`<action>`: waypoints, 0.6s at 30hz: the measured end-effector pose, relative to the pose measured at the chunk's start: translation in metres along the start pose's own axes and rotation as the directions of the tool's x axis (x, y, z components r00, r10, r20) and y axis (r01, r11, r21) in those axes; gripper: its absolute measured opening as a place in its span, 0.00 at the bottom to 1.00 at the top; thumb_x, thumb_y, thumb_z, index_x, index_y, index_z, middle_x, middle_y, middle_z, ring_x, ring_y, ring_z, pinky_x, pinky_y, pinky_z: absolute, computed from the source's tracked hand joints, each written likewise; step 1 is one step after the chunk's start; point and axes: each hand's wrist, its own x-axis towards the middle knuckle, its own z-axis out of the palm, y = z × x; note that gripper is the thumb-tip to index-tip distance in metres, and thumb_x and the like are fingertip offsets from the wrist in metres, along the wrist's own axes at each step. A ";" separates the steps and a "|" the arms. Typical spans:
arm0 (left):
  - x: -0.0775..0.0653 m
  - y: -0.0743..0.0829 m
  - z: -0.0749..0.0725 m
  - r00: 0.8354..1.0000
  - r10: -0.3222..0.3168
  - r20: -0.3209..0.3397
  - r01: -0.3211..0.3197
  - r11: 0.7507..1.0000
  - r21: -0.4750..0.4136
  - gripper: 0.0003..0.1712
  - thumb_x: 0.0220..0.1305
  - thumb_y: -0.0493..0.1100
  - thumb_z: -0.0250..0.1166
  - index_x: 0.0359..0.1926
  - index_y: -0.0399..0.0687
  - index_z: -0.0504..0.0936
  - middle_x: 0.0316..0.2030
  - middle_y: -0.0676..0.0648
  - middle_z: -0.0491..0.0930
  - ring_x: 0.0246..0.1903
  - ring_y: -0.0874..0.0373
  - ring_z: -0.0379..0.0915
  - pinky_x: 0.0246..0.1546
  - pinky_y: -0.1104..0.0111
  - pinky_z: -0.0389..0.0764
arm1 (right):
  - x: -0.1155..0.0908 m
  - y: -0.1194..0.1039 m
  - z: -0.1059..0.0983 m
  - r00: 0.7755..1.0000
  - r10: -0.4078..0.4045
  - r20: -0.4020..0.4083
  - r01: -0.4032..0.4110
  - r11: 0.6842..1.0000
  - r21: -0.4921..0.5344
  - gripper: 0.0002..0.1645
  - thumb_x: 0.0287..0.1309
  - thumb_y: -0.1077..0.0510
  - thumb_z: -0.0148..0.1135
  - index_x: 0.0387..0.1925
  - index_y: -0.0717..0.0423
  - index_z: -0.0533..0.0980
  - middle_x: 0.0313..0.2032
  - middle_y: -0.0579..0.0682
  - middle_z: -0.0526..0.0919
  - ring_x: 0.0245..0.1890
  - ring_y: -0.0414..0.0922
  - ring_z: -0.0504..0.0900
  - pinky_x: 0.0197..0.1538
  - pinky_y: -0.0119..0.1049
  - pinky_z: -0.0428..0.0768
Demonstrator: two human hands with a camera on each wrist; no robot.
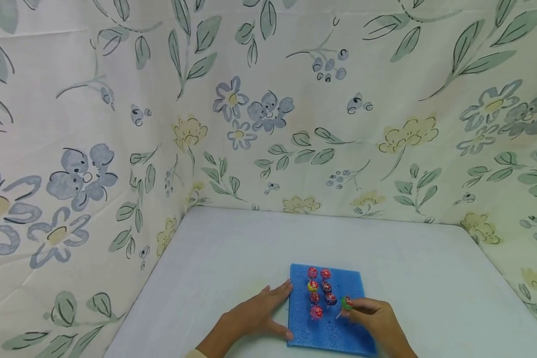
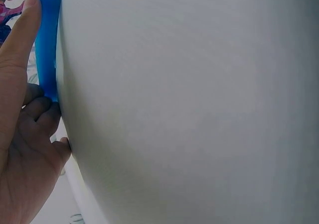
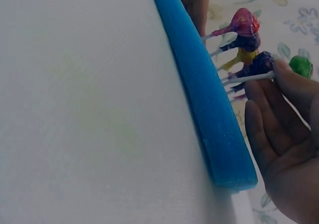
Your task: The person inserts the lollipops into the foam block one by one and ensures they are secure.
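Note:
A blue foam board (image 1: 306, 334) lies flat on the white table. Several wrapped lollipops (image 1: 316, 312) stand in it in two columns, sticks down in the foam. Between thumb and fingers, my right hand (image 1: 378, 318) pinches a green-wrapped lollipop (image 1: 346, 303) over the board, to the right of the columns. In the right wrist view its white stick (image 3: 249, 78) points down at the foam, close to the other lollipops; whether the tip touches is unclear. My left hand (image 1: 259, 312) rests against the board's left edge, thumb and fingers spread straight.
The white table (image 1: 232, 248) stretches around the board on all sides. Floral fabric (image 1: 268, 164) hangs behind it and at both sides. Small dark holes (image 1: 329, 322) show in the foam near the right hand.

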 end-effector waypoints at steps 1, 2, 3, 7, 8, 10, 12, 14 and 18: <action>0.000 0.000 0.000 1.000 0.004 -0.001 -0.004 1.000 0.004 0.65 0.53 0.77 0.73 0.85 0.65 0.55 0.84 0.61 0.51 0.81 0.39 0.53 0.74 0.42 0.68 | 0.000 0.001 0.000 1.000 -0.007 0.014 0.007 1.000 -0.001 0.19 0.65 0.60 0.73 0.49 0.73 0.85 0.42 0.55 0.93 0.40 0.42 0.91 0.45 0.35 0.89; 0.000 0.000 0.000 1.000 0.005 -0.002 -0.005 1.000 0.005 0.65 0.53 0.78 0.73 0.85 0.64 0.55 0.84 0.61 0.51 0.81 0.39 0.53 0.74 0.42 0.67 | 0.000 0.002 0.001 1.000 -0.011 0.027 0.011 1.000 0.000 0.19 0.65 0.60 0.73 0.50 0.73 0.85 0.41 0.55 0.93 0.40 0.43 0.91 0.45 0.36 0.90; 0.000 -0.001 0.000 1.000 0.007 -0.003 -0.007 1.000 0.007 0.65 0.53 0.78 0.73 0.85 0.64 0.55 0.84 0.61 0.51 0.81 0.39 0.53 0.74 0.42 0.67 | 0.001 0.003 0.002 0.999 -0.015 0.038 0.015 1.000 -0.002 0.19 0.65 0.60 0.72 0.50 0.73 0.85 0.41 0.55 0.93 0.40 0.43 0.91 0.45 0.36 0.90; 0.001 -0.001 0.001 1.000 -0.002 -0.001 0.002 1.000 0.007 0.65 0.53 0.78 0.72 0.85 0.65 0.54 0.84 0.61 0.51 0.81 0.39 0.53 0.74 0.41 0.67 | 0.003 0.007 0.004 0.998 -0.034 0.057 0.035 0.999 -0.016 0.18 0.65 0.61 0.72 0.49 0.73 0.85 0.40 0.54 0.93 0.38 0.43 0.91 0.44 0.37 0.90; 0.001 0.000 0.001 1.000 -0.007 0.000 0.007 1.000 0.006 0.65 0.53 0.78 0.72 0.85 0.66 0.54 0.84 0.61 0.51 0.81 0.39 0.53 0.74 0.41 0.67 | 0.003 0.008 0.005 0.997 -0.037 0.061 0.039 0.999 -0.022 0.17 0.65 0.61 0.72 0.49 0.72 0.85 0.40 0.54 0.93 0.38 0.43 0.91 0.44 0.37 0.90; 0.001 0.000 0.001 1.000 -0.013 0.003 0.013 1.000 0.006 0.65 0.52 0.78 0.72 0.85 0.67 0.54 0.84 0.62 0.51 0.81 0.38 0.54 0.73 0.41 0.68 | 0.004 0.008 0.006 0.996 -0.053 0.075 0.056 0.998 -0.032 0.17 0.65 0.61 0.72 0.48 0.72 0.85 0.40 0.54 0.93 0.38 0.42 0.91 0.43 0.36 0.89; 0.002 0.000 0.001 1.000 -0.017 0.004 0.017 1.000 0.006 0.65 0.52 0.78 0.72 0.85 0.67 0.54 0.84 0.62 0.51 0.81 0.38 0.54 0.73 0.40 0.69 | 0.004 0.008 0.007 0.994 -0.061 0.089 0.065 0.997 -0.036 0.16 0.66 0.60 0.71 0.47 0.71 0.86 0.40 0.55 0.93 0.39 0.42 0.91 0.43 0.35 0.89; 0.001 0.000 0.001 1.000 -0.016 0.003 0.016 1.000 0.006 0.65 0.53 0.79 0.72 0.85 0.67 0.54 0.84 0.62 0.50 0.81 0.37 0.54 0.73 0.40 0.69 | 0.004 0.008 0.008 0.993 -0.065 0.102 0.069 0.997 -0.038 0.16 0.67 0.60 0.71 0.47 0.71 0.86 0.40 0.55 0.93 0.39 0.42 0.91 0.44 0.35 0.89; 0.001 0.000 0.000 1.000 -0.013 0.002 0.013 1.000 0.009 0.65 0.53 0.79 0.72 0.85 0.66 0.54 0.84 0.62 0.51 0.80 0.37 0.54 0.73 0.40 0.69 | 0.005 0.008 0.010 0.994 -0.044 0.100 0.050 0.997 -0.054 0.15 0.65 0.60 0.72 0.46 0.69 0.87 0.39 0.56 0.93 0.39 0.43 0.91 0.43 0.34 0.89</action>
